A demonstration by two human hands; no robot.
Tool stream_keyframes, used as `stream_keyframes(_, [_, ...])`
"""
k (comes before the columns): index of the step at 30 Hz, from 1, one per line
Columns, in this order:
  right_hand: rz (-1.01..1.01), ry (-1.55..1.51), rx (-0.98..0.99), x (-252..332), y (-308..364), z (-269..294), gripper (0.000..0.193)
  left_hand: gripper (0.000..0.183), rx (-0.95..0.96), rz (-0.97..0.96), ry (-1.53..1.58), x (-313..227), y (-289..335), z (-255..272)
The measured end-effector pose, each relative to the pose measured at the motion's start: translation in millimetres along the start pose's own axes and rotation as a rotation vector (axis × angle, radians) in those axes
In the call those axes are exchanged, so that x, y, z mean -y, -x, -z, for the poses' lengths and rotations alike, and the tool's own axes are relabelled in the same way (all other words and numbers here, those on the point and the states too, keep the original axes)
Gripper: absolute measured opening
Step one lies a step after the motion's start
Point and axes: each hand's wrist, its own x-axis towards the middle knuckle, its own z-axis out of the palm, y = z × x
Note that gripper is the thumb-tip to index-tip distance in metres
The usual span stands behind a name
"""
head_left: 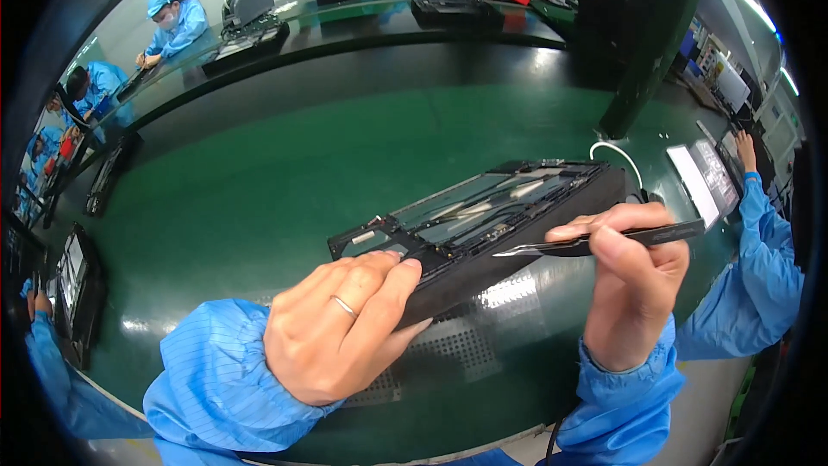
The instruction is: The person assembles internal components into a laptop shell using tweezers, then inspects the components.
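Observation:
A deep black tray point(504, 278) sits at a slant on the green bench in front of me. On its top lie thin electronic frames point(483, 207) with clear panels, dark cables and small boards. My left hand point(323, 324), with a ring on one finger, grips the tray's near left corner, fingers over the top and thumb along the front side. Pinched in my right hand point(634, 280) is a pair of tweezers point(565, 247) with a dark handle and bare metal tips. The tips point left, close by the tray's front side, with nothing visible between them.
Perforated metal plates point(453, 347) lie at the near side of the green bench point(285, 173). A dark green post point(651, 52) rises at the far right, by a white cable point(621, 151). Co-workers in blue sit on both sides and across. Another black tray point(82, 293) stands left.

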Motion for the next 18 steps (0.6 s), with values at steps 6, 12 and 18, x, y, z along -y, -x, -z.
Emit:
stream_keyframes(6, [-0.009, -0.128, -0.007, -14.9, -3.0, -5.2, 0.009, 0.045, -0.024, 0.009, 0.045, 2.8, 0.7, -3.7])
stream_keyframes(12, [-0.011, -0.121, 0.021, -18.4, -3.5, -6.2, 0.010, 0.042, 0.001, 0.014, 0.061, 4.7, 1.6, -0.5])
stream_keyframes(18, [-0.037, -0.107, 0.016, -15.9, -2.1, -6.5, 0.009, 0.041, -0.002, 0.007, 0.065, 5.3, -0.1, -1.2])
